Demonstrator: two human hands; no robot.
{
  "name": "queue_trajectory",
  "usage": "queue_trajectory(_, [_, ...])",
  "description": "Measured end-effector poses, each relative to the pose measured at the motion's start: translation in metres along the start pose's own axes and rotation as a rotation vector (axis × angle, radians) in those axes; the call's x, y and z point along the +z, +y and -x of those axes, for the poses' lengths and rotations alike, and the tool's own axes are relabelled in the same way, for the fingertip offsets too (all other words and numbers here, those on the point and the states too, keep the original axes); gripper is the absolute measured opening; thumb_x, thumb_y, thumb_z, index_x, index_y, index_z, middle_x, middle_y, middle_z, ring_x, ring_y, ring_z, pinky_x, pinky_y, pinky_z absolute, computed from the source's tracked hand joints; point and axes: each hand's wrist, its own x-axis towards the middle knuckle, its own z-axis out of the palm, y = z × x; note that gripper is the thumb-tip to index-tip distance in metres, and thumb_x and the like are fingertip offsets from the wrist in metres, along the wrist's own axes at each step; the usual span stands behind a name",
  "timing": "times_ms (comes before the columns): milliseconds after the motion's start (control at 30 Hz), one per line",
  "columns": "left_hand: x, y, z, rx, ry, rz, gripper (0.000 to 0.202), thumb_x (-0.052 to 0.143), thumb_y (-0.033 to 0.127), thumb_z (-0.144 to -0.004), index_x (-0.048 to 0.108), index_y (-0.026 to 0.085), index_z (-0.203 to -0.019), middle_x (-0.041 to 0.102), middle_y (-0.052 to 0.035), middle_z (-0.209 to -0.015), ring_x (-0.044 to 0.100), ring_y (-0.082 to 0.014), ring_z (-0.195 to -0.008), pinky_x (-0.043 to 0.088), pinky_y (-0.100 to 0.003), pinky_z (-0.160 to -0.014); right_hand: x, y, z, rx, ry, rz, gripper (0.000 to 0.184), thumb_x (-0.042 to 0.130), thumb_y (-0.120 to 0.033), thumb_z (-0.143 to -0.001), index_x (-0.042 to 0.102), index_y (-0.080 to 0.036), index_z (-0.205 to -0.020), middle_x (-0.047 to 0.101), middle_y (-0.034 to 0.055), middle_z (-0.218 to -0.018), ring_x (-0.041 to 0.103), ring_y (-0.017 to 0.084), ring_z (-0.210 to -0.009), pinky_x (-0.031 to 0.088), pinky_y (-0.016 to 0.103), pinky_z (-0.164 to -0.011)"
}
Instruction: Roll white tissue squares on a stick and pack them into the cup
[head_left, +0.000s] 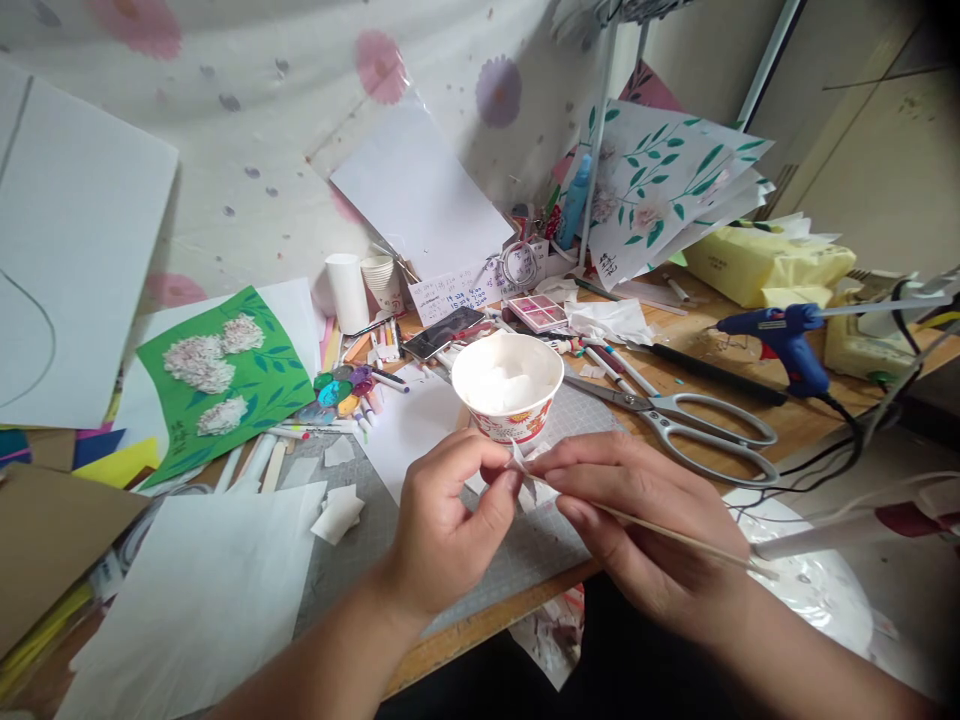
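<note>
At the front edge of the desk, my left hand (450, 520) pinches a small piece of thin white paper (517, 456) between thumb and forefinger. My right hand (649, 525) is closed round a thin wooden stick (675, 535), whose near tip meets the paper at my left fingertips. Just beyond both hands stands a paper bowl (517, 424) with a red and orange print, and white material lies inside it. More white scraps (534, 495) show beneath my fingers, on the grey cutting mat (495, 580).
Grey-handled scissors (716, 420) lie right of the bowl, and a blue glue gun (787, 335) with cords is farther right. To the left are white paper sheets (202, 610), a paint palette (341, 392) and a green card (240, 390) with paper flowers. Markers and a phone (446, 332) crowd the back.
</note>
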Motion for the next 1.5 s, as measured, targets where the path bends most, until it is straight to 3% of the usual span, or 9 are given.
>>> queue_trajectory(167, [-0.002,-0.004,-0.001,-0.126,0.044,0.016,0.02,0.058,0.019,-0.09,0.061,0.018,-0.07,0.056,0.0005,-0.066,0.052,-0.0151,-0.065,0.042,-0.028,-0.064,0.0,0.006,0.004,0.078,0.101,-0.008,0.024,0.063,-0.003,-0.087,0.074,-0.018,-0.101,0.078,0.0084,-0.092,0.075,0.019,-0.086,0.064,0.029,-0.077])
queue_trajectory(333, [-0.006,-0.016,-0.006,-0.334,0.143,0.245,0.022,0.062,0.026,-0.089,0.061,0.019,-0.069,0.055,0.0034,-0.058,0.049,-0.013,-0.058,0.038,-0.025,-0.059,-0.002,0.025,0.012,0.256,0.297,-0.113,0.02,0.066,-0.01,-0.09,0.076,-0.024,-0.099,0.077,0.006,-0.095,0.072,0.023,-0.095,0.063,0.039,-0.083])
queue_trajectory(600, [-0.009,-0.029,-0.023,-0.441,0.37,0.323,0.02,0.068,0.032,-0.084,0.065,0.018,-0.07,0.044,0.0079,-0.047,0.038,-0.0093,-0.047,0.031,-0.022,-0.051,-0.013,0.044,0.016,0.425,0.533,-0.246,0.007,0.071,-0.023,-0.09,0.078,-0.024,-0.091,0.076,0.0064,-0.096,0.074,0.021,-0.084,0.067,0.033,-0.066])
queue_trajectory(733, [-0.01,-0.031,-0.023,-0.482,0.253,0.281,0.035,0.071,0.041,-0.084,0.073,0.015,-0.108,0.046,0.0093,-0.045,0.04,-0.0106,-0.044,0.033,-0.023,-0.049,-0.005,0.039,0.016,0.453,0.502,-0.323,0.008,0.07,-0.021,-0.09,0.078,-0.023,-0.092,0.075,0.0056,-0.095,0.073,0.019,-0.083,0.067,0.031,-0.066])
queue_trajectory(833, [-0.012,-0.028,-0.018,-0.421,0.157,0.185,0.052,0.068,0.04,-0.089,0.058,0.017,-0.136,0.056,0.0072,-0.053,0.05,-0.0136,-0.052,0.038,-0.024,-0.054,0.004,0.034,0.017,0.409,0.416,-0.331,0.013,0.068,-0.018,-0.092,0.078,-0.024,-0.095,0.074,0.0051,-0.096,0.072,0.019,-0.087,0.066,0.029,-0.066])
queue_trajectory(967, [-0.012,-0.015,-0.005,-0.088,0.245,0.042,0.006,0.064,0.024,-0.092,0.066,0.021,-0.096,0.062,0.0024,-0.071,0.057,-0.0135,-0.064,0.044,-0.025,-0.063,0.011,0.023,0.015,0.347,0.326,-0.338,0.018,0.066,-0.013,-0.092,0.077,-0.024,-0.099,0.076,0.006,-0.096,0.071,0.02,-0.092,0.064,0.031,-0.069])
queue_trajectory(1067, [-0.008,-0.003,0.0,0.052,0.061,0.037,0.011,0.064,0.016,-0.09,0.061,0.02,-0.08,0.061,0.0019,-0.07,0.057,-0.0132,-0.065,0.045,-0.025,-0.064,0.01,0.012,0.009,0.279,0.237,-0.256,0.017,0.066,-0.01,-0.09,0.076,-0.022,-0.097,0.078,0.006,-0.091,0.073,0.02,-0.089,0.064,0.035,-0.077])
queue_trajectory(1167, [-0.005,0.002,0.0,0.038,-0.059,0.096,0.013,0.062,0.013,-0.09,0.06,0.02,-0.079,0.063,0.0012,-0.073,0.059,-0.0135,-0.069,0.046,-0.025,-0.066,0.009,0.001,0.004,0.237,0.186,-0.203,0.016,0.067,-0.01,-0.088,0.076,-0.021,-0.096,0.079,0.0062,-0.089,0.075,0.021,-0.087,0.064,0.036,-0.077])
queue_trajectory(1500, [-0.006,-0.003,0.003,-0.183,-0.135,0.305,0.014,0.062,0.027,-0.095,0.063,0.018,-0.084,0.065,-0.001,-0.077,0.06,-0.0157,-0.074,0.048,-0.028,-0.073,0.015,0.003,0.014,0.349,0.226,-0.534,0.017,0.065,-0.015,-0.093,0.076,-0.023,-0.103,0.078,0.0069,-0.098,0.073,0.02,-0.092,0.062,0.029,-0.068])
